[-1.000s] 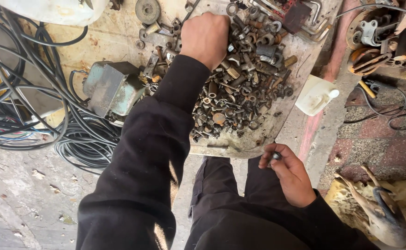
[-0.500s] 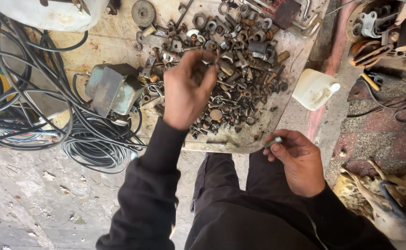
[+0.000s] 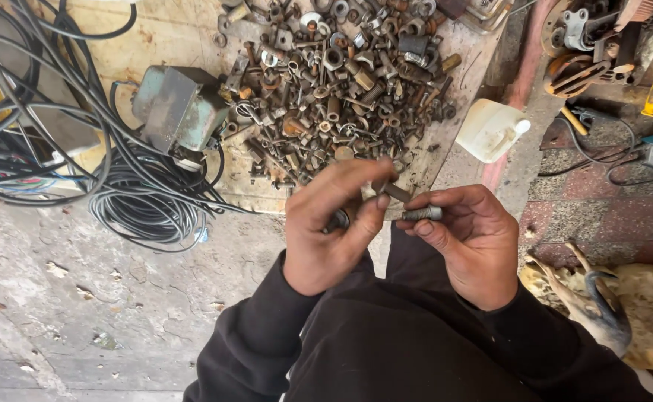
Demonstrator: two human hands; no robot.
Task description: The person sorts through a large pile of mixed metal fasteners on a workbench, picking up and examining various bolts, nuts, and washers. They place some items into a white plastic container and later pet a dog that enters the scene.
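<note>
Two hands, each pinching a small metal part, below a heap of rusty hardware.

Left hand [image 3: 334,231] pinches a dark bolt [image 3: 395,192] between thumb and fingertips; a nut [image 3: 339,219] sits half hidden in its palm. Right hand [image 3: 471,238] pinches a grey bolt [image 3: 422,214], its end covered by the fingers. The heap [image 3: 341,89] runs off the top edge; single pieces are hard to tell apart.

One head-worn camera looks steeply down, close over the hands [image 3: 408,231] and floor.
</note>
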